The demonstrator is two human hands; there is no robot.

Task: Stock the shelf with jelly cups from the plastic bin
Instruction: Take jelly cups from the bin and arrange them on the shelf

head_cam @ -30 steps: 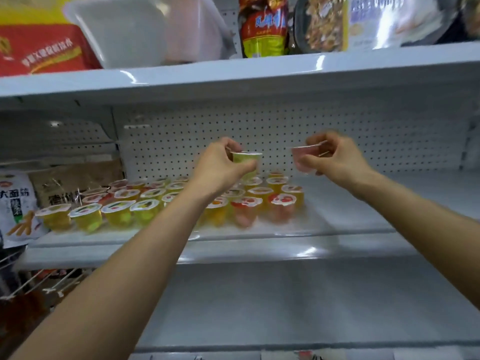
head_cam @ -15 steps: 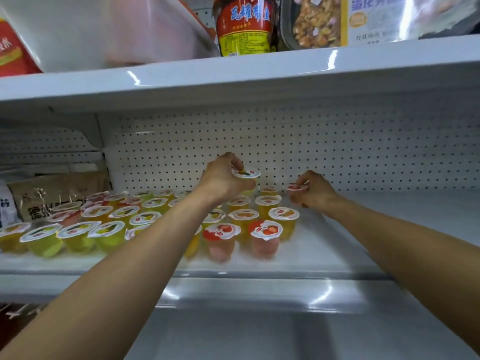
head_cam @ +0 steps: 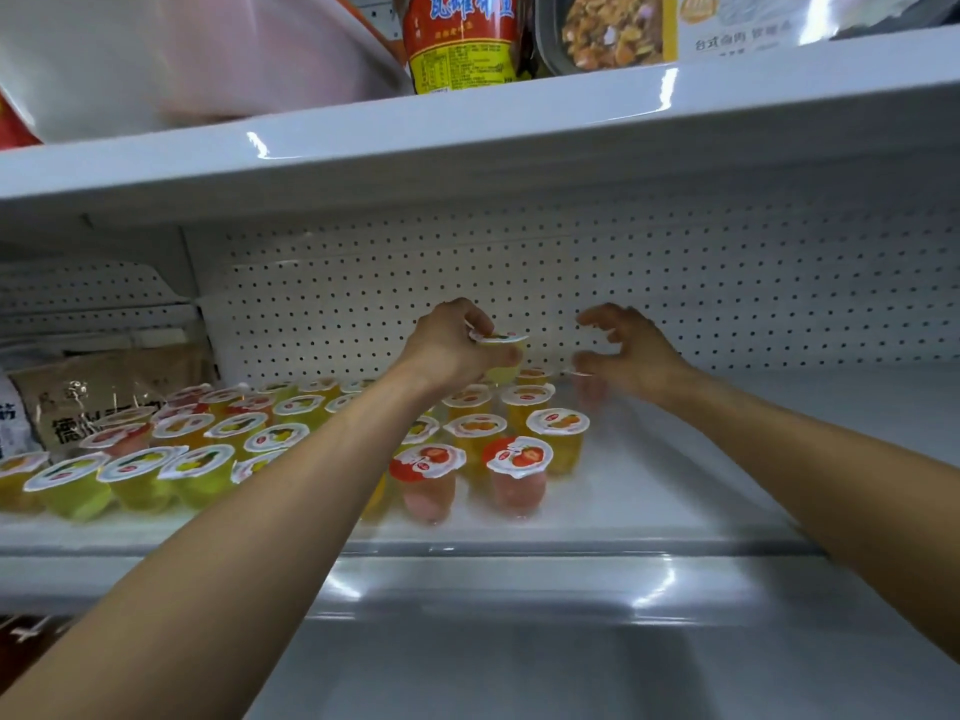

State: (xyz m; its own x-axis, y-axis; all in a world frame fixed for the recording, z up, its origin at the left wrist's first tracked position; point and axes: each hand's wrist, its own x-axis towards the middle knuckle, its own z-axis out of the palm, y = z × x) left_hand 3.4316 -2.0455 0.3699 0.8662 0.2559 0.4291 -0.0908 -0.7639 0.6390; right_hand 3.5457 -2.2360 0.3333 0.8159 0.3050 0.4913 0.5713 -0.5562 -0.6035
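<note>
Rows of jelly cups (head_cam: 475, 441), yellow, green and red with printed foil lids, stand on the white middle shelf (head_cam: 675, 491). My left hand (head_cam: 447, 350) is shut on a yellow-green jelly cup (head_cam: 504, 356), holding it just above the back rows near the pegboard. My right hand (head_cam: 631, 356) hovers with fingers spread over a blurred pink jelly cup (head_cam: 589, 392), which stands on the shelf at the right end of the back row. The translucent plastic bin (head_cam: 182, 59) sits on the upper shelf at top left; its contents are hidden.
The upper shelf edge (head_cam: 519, 122) hangs low over my hands; a red-labelled jar (head_cam: 462, 39) and packaged food stand on it. Brown and white snack bags (head_cam: 93, 402) lie to the left of the cups. A bare stretch of shelf lies to the right of them.
Both hands came down and forward to the back of the shelf. My right hand set the pink cup down and spread its fingers. My left hand still grips its cup.
</note>
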